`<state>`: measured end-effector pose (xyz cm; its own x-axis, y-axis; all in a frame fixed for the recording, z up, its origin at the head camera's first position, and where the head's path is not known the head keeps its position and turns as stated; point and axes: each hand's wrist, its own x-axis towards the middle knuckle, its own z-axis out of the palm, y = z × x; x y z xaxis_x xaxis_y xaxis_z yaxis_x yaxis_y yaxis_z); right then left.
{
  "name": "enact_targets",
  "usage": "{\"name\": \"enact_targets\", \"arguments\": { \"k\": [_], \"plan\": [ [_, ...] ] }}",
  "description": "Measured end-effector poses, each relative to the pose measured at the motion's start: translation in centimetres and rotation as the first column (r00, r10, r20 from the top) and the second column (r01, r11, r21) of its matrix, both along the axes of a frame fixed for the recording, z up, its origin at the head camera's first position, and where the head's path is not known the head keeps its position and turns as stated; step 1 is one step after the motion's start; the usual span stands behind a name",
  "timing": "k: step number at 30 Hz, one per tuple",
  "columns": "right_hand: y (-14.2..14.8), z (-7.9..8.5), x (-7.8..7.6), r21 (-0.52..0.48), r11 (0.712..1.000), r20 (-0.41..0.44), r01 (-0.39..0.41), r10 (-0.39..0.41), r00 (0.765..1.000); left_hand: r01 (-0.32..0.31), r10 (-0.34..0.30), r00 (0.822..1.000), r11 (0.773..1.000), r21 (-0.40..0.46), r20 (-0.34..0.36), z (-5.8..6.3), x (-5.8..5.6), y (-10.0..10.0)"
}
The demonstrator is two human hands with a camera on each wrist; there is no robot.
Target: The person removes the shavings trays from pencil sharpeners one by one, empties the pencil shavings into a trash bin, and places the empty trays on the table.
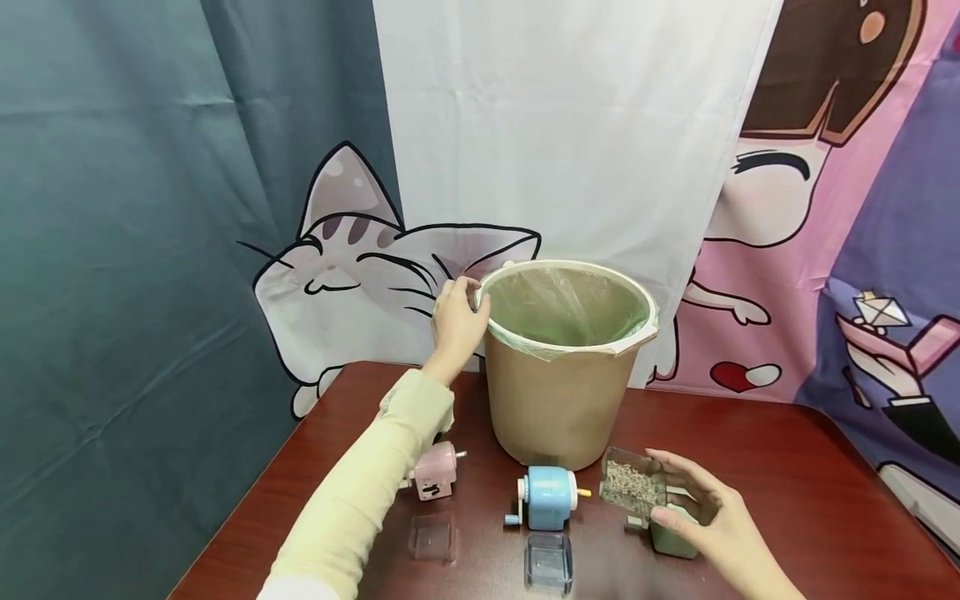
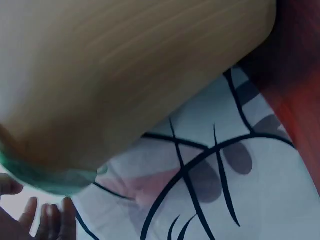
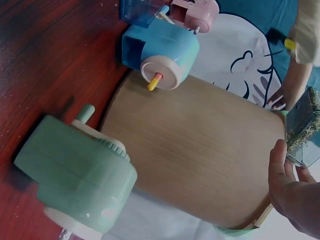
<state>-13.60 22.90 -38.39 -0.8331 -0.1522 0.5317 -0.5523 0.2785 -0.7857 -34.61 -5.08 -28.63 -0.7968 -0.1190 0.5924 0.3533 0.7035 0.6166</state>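
Observation:
My right hand (image 1: 708, 512) pinches a clear plastic sharpener drawer (image 1: 618, 487) by its side, thumb opposite fingers. Pencil shavings (image 3: 303, 136) lie inside it. The drawer is held above and in front of a green pencil sharpener (image 3: 80, 172), partly hidden by the hand in the head view. My left hand (image 1: 457, 321) is at the left rim of a tan waste bin (image 1: 558, 400) lined with a thin green bag (image 2: 55, 182). Its fingers are spread apart from the thumb, with a gap to the rim in the left wrist view.
A blue sharpener (image 1: 549, 498) with a yellow pencil end stands before the bin, its drawer (image 1: 549, 565) in front. Further left are a pink sharpener (image 1: 437, 471), partly behind the left sleeve, and another clear drawer (image 1: 432, 537). A printed curtain (image 1: 570, 125) hangs behind the table.

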Motion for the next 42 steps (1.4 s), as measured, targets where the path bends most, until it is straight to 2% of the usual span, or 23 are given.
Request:
{"name": "enact_targets", "arguments": {
  "k": [4,7,10,12,19,22,28,35,38,42],
  "plan": [
    [-0.4,0.1,0.3,-0.013,0.999,0.047,0.033,-0.033,0.998,-0.025,0.033,0.992,0.998,-0.062,0.118,0.5,-1.5,0.2],
    [-0.7,0.5,0.3,-0.014,0.997,0.059,0.082,-0.081,0.995,-0.055,0.074,0.977,0.993,-0.102,0.201,0.8,-2.3,0.2],
    [-1.0,0.9,0.3,-0.009,0.99,0.072,0.138,-0.137,0.988,-0.094,0.117,0.958,0.991,-0.1,0.26,1.1,-3.0,0.3],
    [-1.2,1.2,0.2,-0.032,0.988,0.098,0.151,-0.147,0.984,-0.107,0.128,0.951,0.99,-0.09,0.281,1.4,-3.3,0.4],
    [-1.4,2.4,-0.1,-0.064,0.984,0.17,0.168,-0.155,0.973,-0.107,0.143,0.961,0.981,-0.161,0.235,1.9,-3.8,0.8],
    [-1.5,3.3,-0.4,-0.104,0.985,0.174,0.139,-0.119,0.978,-0.122,0.161,0.959,0.977,-0.177,0.231,1.9,-3.7,0.7],
    [-1.5,4.8,-1.5,-0.206,0.974,0.16,0.098,-0.065,0.985,-0.124,0.17,0.957,0.972,-0.198,0.235,2.0,-3.5,0.6],
    [-0.8,5.9,-3.3,-0.239,0.968,0.147,0.082,-0.048,0.988,-0.121,0.172,0.955,0.969,-0.214,0.241,2.0,-3.7,1.3],
    [-0.6,6.9,-4.1,-0.286,0.956,0.121,0.06,-0.026,0.992,-0.12,0.172,0.956,0.968,-0.22,0.236,2.0,-3.7,1.5],
    [-0.3,8.7,-5.2,-0.295,0.954,0.104,0.06,-0.03,0.994,-0.121,0.176,0.958,0.964,-0.235,0.227,2.1,-3.7,1.8]
  ]
}}
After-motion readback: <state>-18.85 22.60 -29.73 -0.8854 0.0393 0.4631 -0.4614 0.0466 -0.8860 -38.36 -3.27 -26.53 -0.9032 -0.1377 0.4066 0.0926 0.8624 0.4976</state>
